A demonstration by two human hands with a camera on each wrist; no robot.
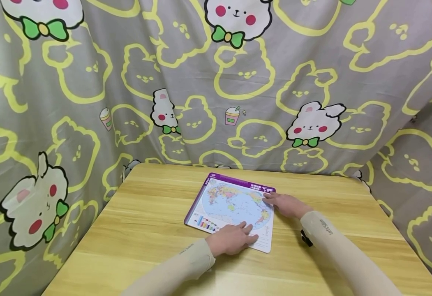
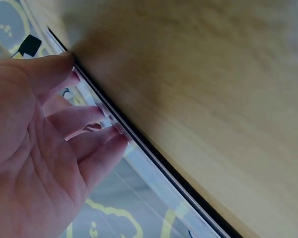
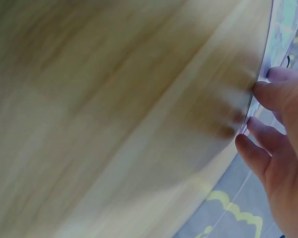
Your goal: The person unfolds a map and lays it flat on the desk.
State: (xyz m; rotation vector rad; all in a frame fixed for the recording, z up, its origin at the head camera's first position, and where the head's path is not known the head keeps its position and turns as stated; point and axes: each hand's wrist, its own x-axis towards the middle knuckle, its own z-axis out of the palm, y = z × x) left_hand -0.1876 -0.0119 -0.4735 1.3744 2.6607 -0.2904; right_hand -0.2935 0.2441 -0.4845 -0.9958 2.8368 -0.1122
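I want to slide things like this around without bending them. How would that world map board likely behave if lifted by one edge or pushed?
The map board lies flat with straight edges, so it is probably fairly stiff. It looks thin, so likely light. Its glossy face may slide easily on the smooth wooden table; both hands, left and right, rest on its edges.
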